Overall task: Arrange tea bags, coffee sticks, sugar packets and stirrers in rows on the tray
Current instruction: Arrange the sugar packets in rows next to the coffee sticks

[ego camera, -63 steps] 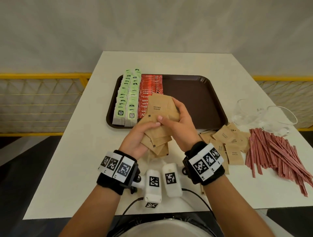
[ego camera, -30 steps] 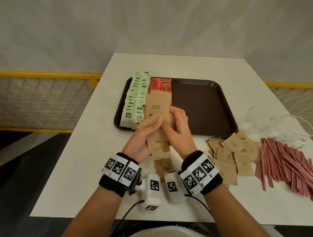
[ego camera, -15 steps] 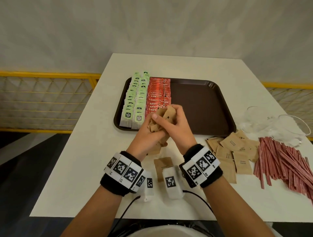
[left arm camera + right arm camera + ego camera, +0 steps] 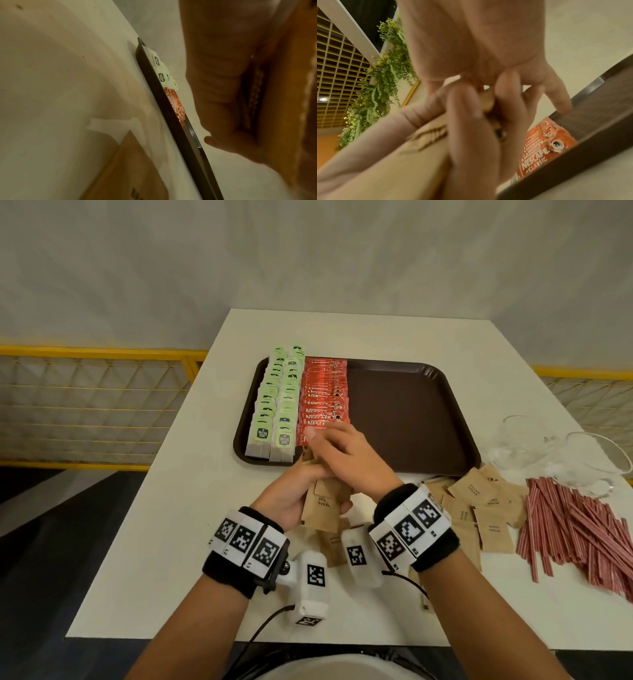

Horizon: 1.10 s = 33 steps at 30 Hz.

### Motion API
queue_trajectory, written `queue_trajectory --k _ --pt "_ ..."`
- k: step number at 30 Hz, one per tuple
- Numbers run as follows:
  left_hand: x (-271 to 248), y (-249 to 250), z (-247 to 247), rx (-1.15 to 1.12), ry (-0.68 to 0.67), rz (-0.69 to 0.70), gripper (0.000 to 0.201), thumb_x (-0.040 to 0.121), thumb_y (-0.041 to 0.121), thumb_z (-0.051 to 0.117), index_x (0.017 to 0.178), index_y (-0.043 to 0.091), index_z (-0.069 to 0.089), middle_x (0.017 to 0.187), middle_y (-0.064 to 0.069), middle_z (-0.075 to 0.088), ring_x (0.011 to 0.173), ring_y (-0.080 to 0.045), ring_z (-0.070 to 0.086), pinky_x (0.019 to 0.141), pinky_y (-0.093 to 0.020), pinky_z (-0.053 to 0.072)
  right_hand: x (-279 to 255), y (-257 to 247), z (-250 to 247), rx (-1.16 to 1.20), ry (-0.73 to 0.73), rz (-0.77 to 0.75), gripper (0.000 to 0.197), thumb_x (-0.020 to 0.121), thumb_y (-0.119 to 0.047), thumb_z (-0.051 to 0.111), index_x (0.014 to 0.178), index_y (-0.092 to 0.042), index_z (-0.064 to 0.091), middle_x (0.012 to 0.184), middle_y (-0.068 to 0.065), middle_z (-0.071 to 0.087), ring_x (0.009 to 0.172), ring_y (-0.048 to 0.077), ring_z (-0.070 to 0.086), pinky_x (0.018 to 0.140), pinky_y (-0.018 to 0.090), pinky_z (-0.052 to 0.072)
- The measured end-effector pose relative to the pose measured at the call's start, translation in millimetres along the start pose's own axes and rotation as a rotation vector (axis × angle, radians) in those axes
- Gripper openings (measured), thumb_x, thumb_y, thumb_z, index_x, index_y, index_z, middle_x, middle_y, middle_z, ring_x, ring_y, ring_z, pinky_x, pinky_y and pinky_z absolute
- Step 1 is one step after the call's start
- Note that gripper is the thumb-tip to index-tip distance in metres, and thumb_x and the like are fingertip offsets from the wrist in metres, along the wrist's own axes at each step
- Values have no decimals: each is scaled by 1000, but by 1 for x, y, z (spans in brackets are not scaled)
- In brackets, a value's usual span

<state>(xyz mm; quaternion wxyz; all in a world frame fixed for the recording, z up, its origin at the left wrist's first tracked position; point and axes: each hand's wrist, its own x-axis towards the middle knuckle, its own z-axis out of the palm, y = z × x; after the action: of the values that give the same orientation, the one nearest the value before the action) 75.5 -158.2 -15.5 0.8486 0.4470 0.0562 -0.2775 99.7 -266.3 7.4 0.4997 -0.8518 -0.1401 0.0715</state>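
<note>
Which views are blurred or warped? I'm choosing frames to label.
Head view: fairly sharp, with wide-angle bending toward the edges; the tray and coffee sticks stay legible. Left wrist view: dim, soft, left hand out of focus. Right wrist view: right hand blurred, sugar packets smeared.

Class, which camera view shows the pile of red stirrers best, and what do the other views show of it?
The head view: the red stirrers lie in a loose pile on the white table, right of the loose sugar packets. Neither wrist view shows them.
</note>
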Motion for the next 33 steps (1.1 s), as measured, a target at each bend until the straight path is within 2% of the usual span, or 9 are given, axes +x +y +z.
queue_trajectory --k 2,6,9,13,17,20,24,30,33 --pt "-2 2 0 11 -28 46 16 85 4 56 99 7 64 84 -11 64 71 -19 65 58 -30 53 -6 0 -6 -111 -179 37 69 80 -41 69 141 -30 38 146 3 27 136 15 17 111 30 21" --pt "-1 10 1 -92 20 65 27 91 -6 37 100 6 60 80 -7 69 72 -10 69 60 -21 56 -10 2 -10 -231 -334 -14 113 55 -36 88 143 -48 17 150 1 5 141 25 -1 117 46 13" --pt "-2 10 -1 -199 42 114 27 84 -4 43 100 7 61 84 -9 67 77 -15 68 68 -26 55 -3 9 -10 -258 -340 -72 107 52 -36 90 139 -43 28 140 -4 16 137 21 13 116 40 22" --pt "-4 11 -11 -363 60 109 46 79 34 57 117 9 63 111 -12 65 99 -25 64 85 -42 53 -1 14 -14 -143 -273 -83 86 63 -32 85 134 -37 37 131 -4 24 123 6 25 106 20 26" --pt "-4 10 -13 -454 -10 83 50 83 52 47 111 18 70 117 -12 66 100 -30 67 73 -59 53 -2 13 -13 -87 -169 -106 74 69 -36 80 132 -37 40 135 -1 24 129 9 26 108 22 26" --pt "2 7 -10 -441 25 104 47 91 41 41 128 16 56 116 -11 65 100 -25 66 79 -45 54 -3 9 -9 -159 -175 -106 88 65 -42 81 138 -37 33 143 -2 18 137 14 16 114 31 20" --pt "6 2 -10 -453 67 130 40 99 27 30 123 9 56 119 -16 62 108 -26 62 90 -41 51 -1 8 -7 -226 -243 -151 110 56 -41 87 144 -38 20 140 -2 23 131 14 22 110 27 20" --pt "6 5 -14 -405 39 63 53 83 44 50 131 19 52 123 -9 62 106 -24 63 81 -45 53 3 15 -8 -156 -111 -215 63 70 -33 81 121 -28 45 118 2 45 112 10 39 88 9 32" --pt "10 1 -12 -354 22 112 41 89 37 46 125 18 55 107 -6 68 94 -18 67 71 -37 57 3 13 -7 -115 -89 -198 65 69 -35 81 121 -29 41 116 2 45 107 9 41 86 14 35"
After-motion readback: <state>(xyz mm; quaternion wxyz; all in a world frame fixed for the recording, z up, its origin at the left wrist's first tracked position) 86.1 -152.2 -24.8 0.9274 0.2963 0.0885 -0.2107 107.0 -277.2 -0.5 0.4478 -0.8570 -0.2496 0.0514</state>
